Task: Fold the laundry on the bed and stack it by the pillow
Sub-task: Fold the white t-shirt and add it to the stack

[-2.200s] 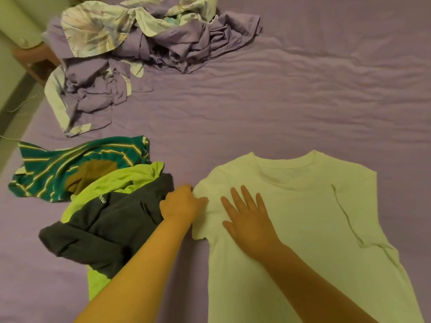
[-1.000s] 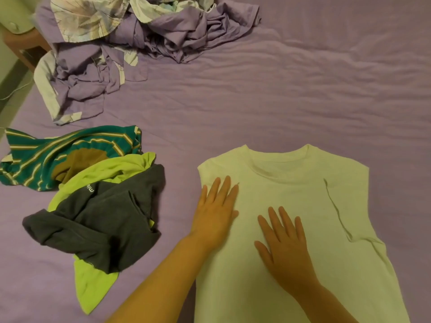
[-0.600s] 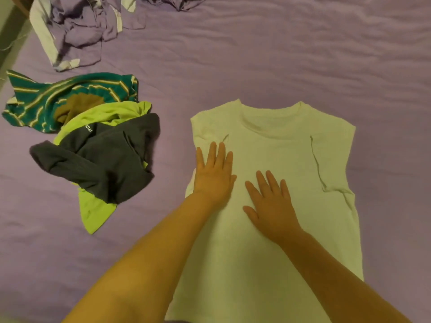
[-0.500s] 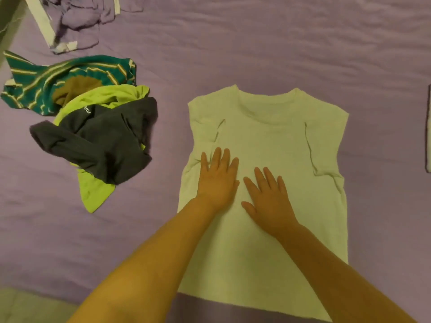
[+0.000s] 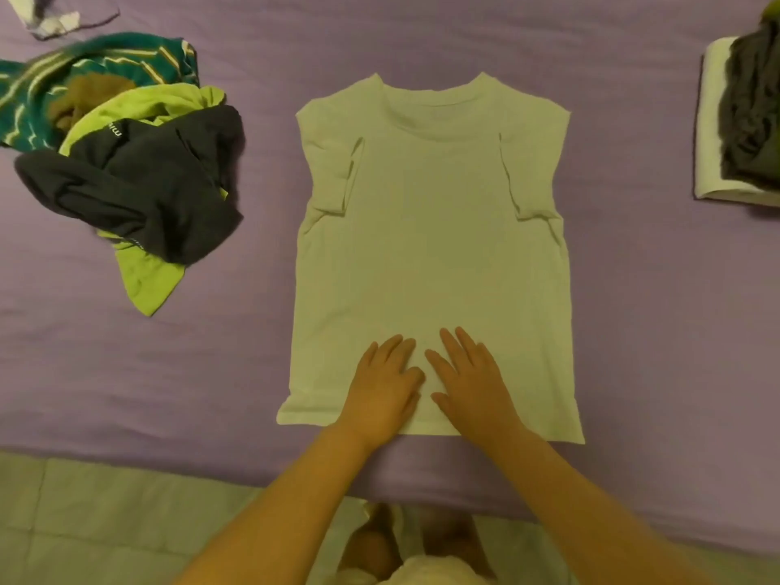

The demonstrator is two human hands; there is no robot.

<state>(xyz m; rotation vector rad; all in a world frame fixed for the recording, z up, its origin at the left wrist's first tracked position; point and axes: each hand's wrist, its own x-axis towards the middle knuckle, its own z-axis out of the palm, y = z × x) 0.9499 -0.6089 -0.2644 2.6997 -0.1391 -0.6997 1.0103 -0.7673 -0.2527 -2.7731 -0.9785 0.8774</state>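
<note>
A pale white T-shirt (image 5: 430, 230) lies flat on the purple bed sheet (image 5: 658, 310), collar away from me, both sleeves folded inward. My left hand (image 5: 386, 390) and my right hand (image 5: 472, 384) lie side by side, fingers straight, pressing on the shirt just above its bottom hem. To the left sits a loose heap: a dark grey garment (image 5: 135, 183) over a lime green one (image 5: 147, 285), with a green striped garment (image 5: 105, 65) behind. At the right edge a small stack has a dark grey piece (image 5: 751, 116) on a folded white piece (image 5: 713, 179).
The bed's near edge runs across the bottom, with pale floor tiles (image 5: 105, 508) below it. A scrap of purple and white bedding (image 5: 50, 19) shows at the top left corner. No pillow is in view.
My left hand let go of the left sleeve, now folded in. Both hands slid down the shirt from chest to hem. The view tilted down, bringing the right stack in.
</note>
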